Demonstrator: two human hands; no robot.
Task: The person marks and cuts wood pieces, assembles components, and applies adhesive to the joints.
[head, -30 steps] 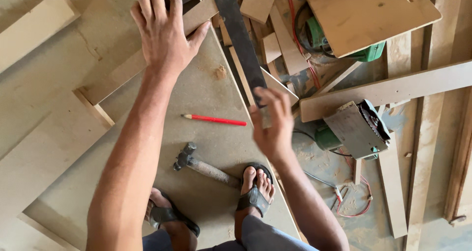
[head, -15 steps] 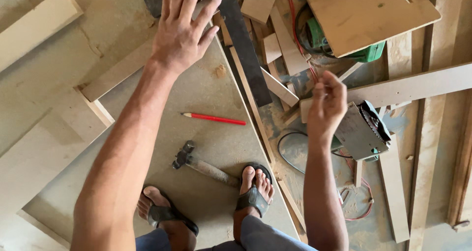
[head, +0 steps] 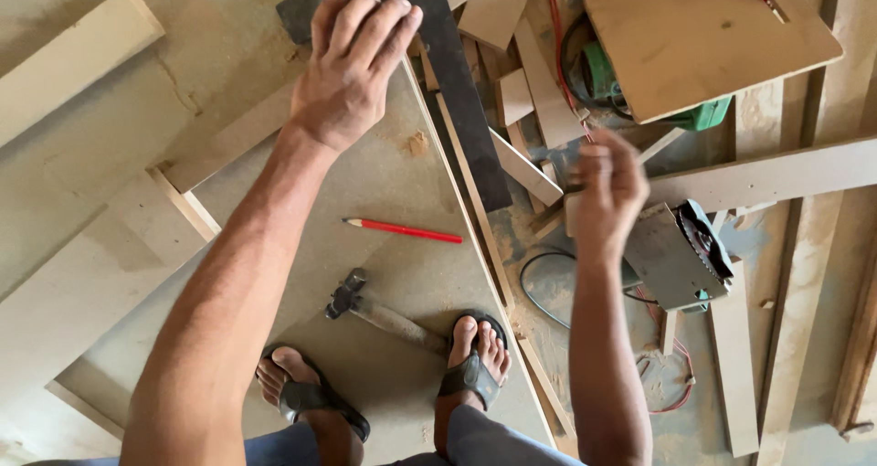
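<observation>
While the left hand (head: 352, 78) presses flat on the dark steel square (head: 438, 64), fingers spread on top, not wrapped, the notes run:

Left grip: fingers apart, palm down on the square's corner, where short arm meets long blade.
Right grip: right hand (head: 607, 187) blurred in mid-air, fingers loosely curled, clamped on nothing.
Square location: under the left grip; long blade runs from it toward the feet along the edge of the board (head: 365, 210), which lies on the floor.
Handling, judged: flat steel, stiff, moderately heavy for its size, smooth; likely slides on the dusty board unless pressed. Not fragile.
Where to hold, judged: press at the corner as now, or pinch the blade partway along; thin edges give little to pinch.
Near left grip: red pencil (head: 402, 231) below it toward the body, then hammer (head: 375, 311) just ahead of the sandalled right foot (head: 475, 356).
Near right grip: circular saw (head: 681, 256) just beyond it on the outer side; wood offcuts (head: 525, 169) between the two grips.
Change: half a second ago the right hand was at much the same spot, sharper; a second ago it sat on the blade. Left hand has shifted slightly along the corner.
</observation>
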